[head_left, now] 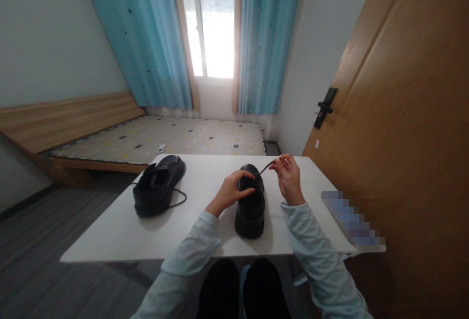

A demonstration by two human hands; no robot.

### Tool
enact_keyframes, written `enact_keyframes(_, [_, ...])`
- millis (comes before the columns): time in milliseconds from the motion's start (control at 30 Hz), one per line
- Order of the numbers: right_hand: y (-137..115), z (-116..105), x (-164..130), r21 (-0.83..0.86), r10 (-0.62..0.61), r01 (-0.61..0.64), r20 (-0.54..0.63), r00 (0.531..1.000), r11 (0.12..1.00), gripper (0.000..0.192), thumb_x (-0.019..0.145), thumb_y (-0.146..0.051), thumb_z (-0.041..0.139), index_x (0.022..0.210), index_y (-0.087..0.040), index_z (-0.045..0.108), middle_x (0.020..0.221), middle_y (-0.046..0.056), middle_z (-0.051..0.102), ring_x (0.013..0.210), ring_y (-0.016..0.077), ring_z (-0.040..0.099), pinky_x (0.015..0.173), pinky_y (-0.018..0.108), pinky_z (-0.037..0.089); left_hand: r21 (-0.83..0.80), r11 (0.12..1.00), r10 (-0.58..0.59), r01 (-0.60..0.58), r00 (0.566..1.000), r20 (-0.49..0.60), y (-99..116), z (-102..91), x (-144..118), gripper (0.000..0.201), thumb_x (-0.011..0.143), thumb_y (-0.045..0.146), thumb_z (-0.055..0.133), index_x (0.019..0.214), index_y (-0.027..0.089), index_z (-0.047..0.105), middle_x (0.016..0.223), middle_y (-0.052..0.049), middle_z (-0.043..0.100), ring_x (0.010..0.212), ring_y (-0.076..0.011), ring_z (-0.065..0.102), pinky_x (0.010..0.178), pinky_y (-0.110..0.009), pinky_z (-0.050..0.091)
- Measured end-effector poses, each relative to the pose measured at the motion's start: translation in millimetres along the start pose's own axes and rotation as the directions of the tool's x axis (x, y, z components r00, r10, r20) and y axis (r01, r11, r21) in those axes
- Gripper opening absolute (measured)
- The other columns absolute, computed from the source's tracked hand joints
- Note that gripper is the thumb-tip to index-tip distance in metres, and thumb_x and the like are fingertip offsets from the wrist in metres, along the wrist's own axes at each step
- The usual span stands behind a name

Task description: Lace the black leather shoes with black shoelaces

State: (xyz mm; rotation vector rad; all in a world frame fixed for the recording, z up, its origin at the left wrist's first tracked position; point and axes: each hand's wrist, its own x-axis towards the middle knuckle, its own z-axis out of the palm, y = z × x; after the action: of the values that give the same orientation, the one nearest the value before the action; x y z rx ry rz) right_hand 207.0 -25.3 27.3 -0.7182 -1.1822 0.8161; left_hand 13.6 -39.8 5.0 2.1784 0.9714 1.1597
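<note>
A white desk (205, 233) carries two black shoes. The left hand (230, 193) rests on the near shoe (251, 209), its grip closed over the lacing. Just right of it, the right hand (289, 177) pinches the shoelace (266, 168), pulled taut. The other shoe (158, 186) lies well left. Beyond the hands are a bed (164, 138), blue curtains (267, 40) and a window (214, 21); a wooden door (403, 114) stands right.

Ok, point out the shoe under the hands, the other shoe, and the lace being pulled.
near shoe (250, 214): head view, on its heel end.
far shoe (157, 187): head view, on its upper.
lace (264, 168): head view, mid-strand, below the right hand.
</note>
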Motion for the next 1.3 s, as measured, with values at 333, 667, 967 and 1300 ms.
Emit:
enact_keyframes(333, [4,4,-3,-0.228,0.128,-0.076,0.226,0.966,0.971,0.03,0.073,-0.043,0.068,0.083,-0.02,0.051,0.074,0.001,0.064,0.067,0.0146,0.059,0.063,0.029,0.049,0.032,0.999,0.043,-0.041,0.997,-0.06,-3,0.6,0,0.027,0.073,0.025,0.071,0.095,0.02,0.056,0.101,-0.005,0.057,0.102,-0.0205,0.055,0.091,-0.036,0.046])
enact_keyframes(667, [0,1,-5,-0.486,0.143,0.206,0.588,0.796,0.85,0.016,0.072,-0.031,0.072,0.072,-0.017,0.065,0.081,0.002,0.055,0.075,0.0143,0.053,0.07,0.029,0.045,0.124,0.992,0.014,0.003,0.991,-0.136,1,0.6,-1,0.013,0.073,0.025,0.071,0.081,0.02,0.063,0.095,-0.005,0.056,0.099,-0.0213,0.053,0.091,-0.037,0.043])
enact_keyframes(967, [2,0,-6,-0.445,0.092,0.243,0.608,0.788,0.862,0.009,0.066,-0.008,0.058,0.068,-0.017,0.058,0.082,0.001,0.053,0.075,0.0135,0.051,0.07,0.027,0.042,0.071,0.997,0.014,-0.007,0.995,-0.095,-1,2.9,-1,0.016,0.068,0.01,0.065,0.079,0.018,0.059,0.095,-0.004,0.052,0.101,-0.0211,0.05,0.094,-0.037,0.041])
enact_keyframes(1300, [-18,-5,-5,-0.191,0.043,0.114,0.665,0.746,0.975,0.016,0.065,-0.005,0.048,0.061,-0.017,0.058,0.08,0.003,0.054,0.082,0.017,0.053,0.079,0.033,0.04,-0.005,1.0,0.016,-0.017,1.0,-0.026,2,-0.5,-2,0.015,0.068,0.005,0.056,0.067,0.017,0.064,0.098,-0.006,0.052,0.104,-0.022,0.048,0.099,-0.04,0.036])
